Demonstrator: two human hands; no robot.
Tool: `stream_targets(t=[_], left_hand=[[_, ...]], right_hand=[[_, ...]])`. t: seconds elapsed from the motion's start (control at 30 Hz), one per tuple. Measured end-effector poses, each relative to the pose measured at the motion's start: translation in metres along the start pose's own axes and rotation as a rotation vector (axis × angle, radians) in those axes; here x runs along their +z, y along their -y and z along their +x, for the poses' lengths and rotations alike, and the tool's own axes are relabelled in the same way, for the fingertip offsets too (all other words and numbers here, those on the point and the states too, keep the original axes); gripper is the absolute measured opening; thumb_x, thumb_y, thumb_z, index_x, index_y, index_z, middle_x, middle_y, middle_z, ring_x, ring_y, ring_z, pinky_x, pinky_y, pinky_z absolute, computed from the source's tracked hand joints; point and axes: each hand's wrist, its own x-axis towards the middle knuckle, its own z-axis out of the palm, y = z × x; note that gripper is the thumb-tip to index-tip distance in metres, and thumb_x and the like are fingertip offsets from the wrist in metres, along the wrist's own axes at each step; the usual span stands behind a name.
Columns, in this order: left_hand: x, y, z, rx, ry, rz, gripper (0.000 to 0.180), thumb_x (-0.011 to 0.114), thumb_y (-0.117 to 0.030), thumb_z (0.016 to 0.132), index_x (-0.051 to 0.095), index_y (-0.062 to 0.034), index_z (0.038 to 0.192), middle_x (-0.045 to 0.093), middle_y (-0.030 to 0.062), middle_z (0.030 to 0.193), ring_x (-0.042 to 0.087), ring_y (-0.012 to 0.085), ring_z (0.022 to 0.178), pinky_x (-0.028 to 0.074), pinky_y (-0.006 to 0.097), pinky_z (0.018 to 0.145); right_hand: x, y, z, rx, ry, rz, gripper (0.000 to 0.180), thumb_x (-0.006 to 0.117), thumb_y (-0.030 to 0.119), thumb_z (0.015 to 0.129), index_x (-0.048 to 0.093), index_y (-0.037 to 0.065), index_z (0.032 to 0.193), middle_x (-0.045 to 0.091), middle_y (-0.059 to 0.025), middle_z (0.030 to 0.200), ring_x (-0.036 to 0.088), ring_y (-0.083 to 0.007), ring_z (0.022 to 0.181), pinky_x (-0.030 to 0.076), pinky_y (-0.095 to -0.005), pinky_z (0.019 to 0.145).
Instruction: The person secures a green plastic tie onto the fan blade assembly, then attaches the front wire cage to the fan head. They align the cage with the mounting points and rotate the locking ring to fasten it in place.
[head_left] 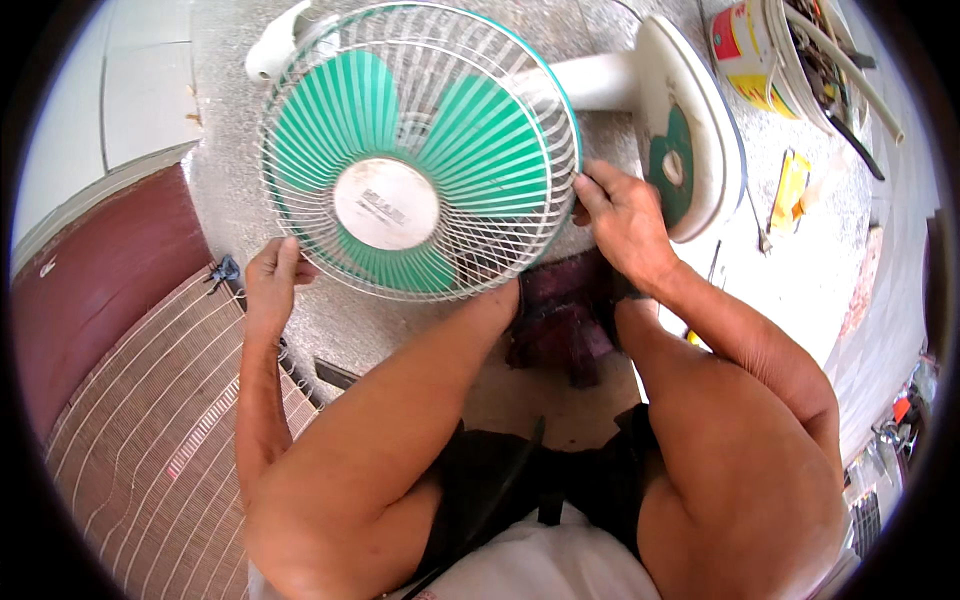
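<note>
An electric fan (590,82) lies on its side on the floor between my feet and the far edge. Its round wire grille (500,262) faces up, with green blades (352,105) behind the wires and a white disc (386,203) at the centre. My left hand (268,285) pinches the grille's rim at the lower left. On the right side of the rim, my right hand (632,222) grips with thumb and fingers, its fingertips partly hidden under the edge. The white base (712,150) with a green panel stands on edge beside my right hand.
A white bucket (742,60) full of tools stands at the far right. Near it lies a yellow packet (790,190). A white plastic part (272,52) shows past the grille at the far left. A striped brown mat (150,430) and a dark red board (110,285) lie leftward.
</note>
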Motion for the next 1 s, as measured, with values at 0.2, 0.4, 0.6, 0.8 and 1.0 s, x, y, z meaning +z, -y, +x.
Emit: stream_targets(t=[0.2, 0.4, 0.6, 0.8, 1.0], left_hand=[[-0.014, -0.016, -0.001, 0.040, 0.093, 0.073, 0.048, 0.051, -0.041, 0.099, 0.063, 0.0028, 0.085, 0.062, 0.0085, 0.068, 0.064, 0.0155, 0.064, 0.052, 0.028, 0.058], [-0.018, -0.009, 0.019, -0.038, 0.067, 0.057, 0.061, 0.045, -0.052, 0.099, 0.061, 0.0025, 0.078, 0.058, 0.0076, 0.064, 0.058, 0.0147, 0.055, 0.048, 0.028, 0.052], [-0.020, -0.014, 0.021, -0.039, 0.171, 0.075, 0.064, 0.040, -0.057, 0.098, 0.060, 0.0012, 0.080, 0.059, 0.0087, 0.067, 0.060, 0.0165, 0.057, 0.048, 0.029, 0.052], [-0.026, -0.009, 0.028, -0.087, 0.252, 0.020, 0.066, 0.043, -0.061, 0.096, 0.060, 0.0026, 0.088, 0.061, 0.0104, 0.073, 0.062, 0.0187, 0.062, 0.052, 0.030, 0.056], [-0.036, -0.012, 0.026, -0.134, 0.314, 0.008, 0.068, 0.044, -0.060, 0.095, 0.061, 0.0051, 0.091, 0.062, 0.0121, 0.075, 0.064, 0.0192, 0.065, 0.053, 0.031, 0.059]], right_hand=[[0.005, -0.003, -0.001, -0.024, -0.065, 0.058, 0.021, 0.053, 0.013, 0.097, 0.064, -0.002, 0.108, 0.065, -0.0141, 0.075, 0.063, -0.0194, 0.065, 0.051, -0.0324, 0.063], [-0.001, 0.006, 0.000, -0.044, -0.033, 0.030, 0.019, 0.054, 0.014, 0.096, 0.065, 0.003, 0.107, 0.065, -0.0202, 0.073, 0.066, -0.0288, 0.064, 0.051, -0.0386, 0.064], [-0.003, 0.013, -0.002, -0.061, -0.062, -0.113, 0.020, 0.054, 0.009, 0.094, 0.063, 0.001, 0.110, 0.064, -0.0265, 0.083, 0.066, -0.0395, 0.073, 0.051, -0.0451, 0.069], [-0.017, 0.051, -0.019, -0.568, -0.234, -0.513, 0.020, 0.057, 0.000, 0.087, 0.060, -0.005, 0.107, 0.065, -0.0241, 0.099, 0.064, -0.0428, 0.086, 0.054, -0.0463, 0.075], [-0.047, 0.152, 0.087, -0.461, -0.027, -0.383, 0.032, 0.055, 0.025, 0.092, 0.066, -0.002, 0.106, 0.067, -0.0218, 0.091, 0.065, -0.0372, 0.090, 0.051, -0.0392, 0.080]])
